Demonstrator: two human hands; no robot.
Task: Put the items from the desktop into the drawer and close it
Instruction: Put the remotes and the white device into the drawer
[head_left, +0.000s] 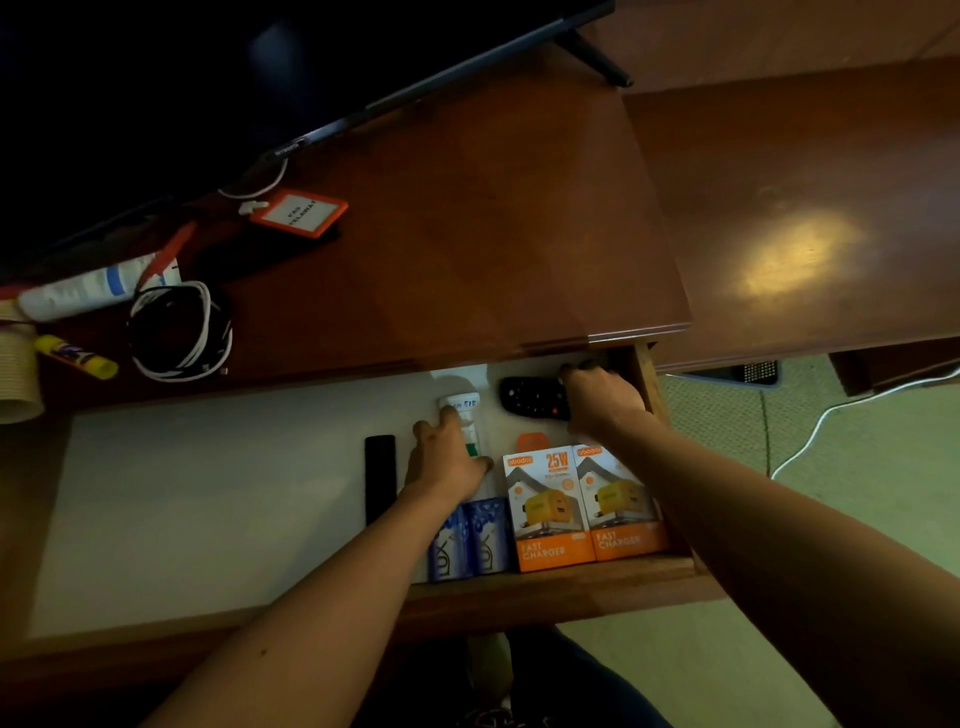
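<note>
Open drawer (208, 493): left hand (447, 462) around white bottle (464, 415), right hand (602, 397) gripping black remote (530, 397).

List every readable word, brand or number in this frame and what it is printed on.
"abodos", "25W", "FAST CHARGER": left charger box.
"FAST CHARGER": right charger box.
"LUX": two blue packs.
"PAS PELAWAT", blurred, uncertain: orange tag.
Unreadable: white bottle cap writing, monitor logo, glue stick, tube.
</note>
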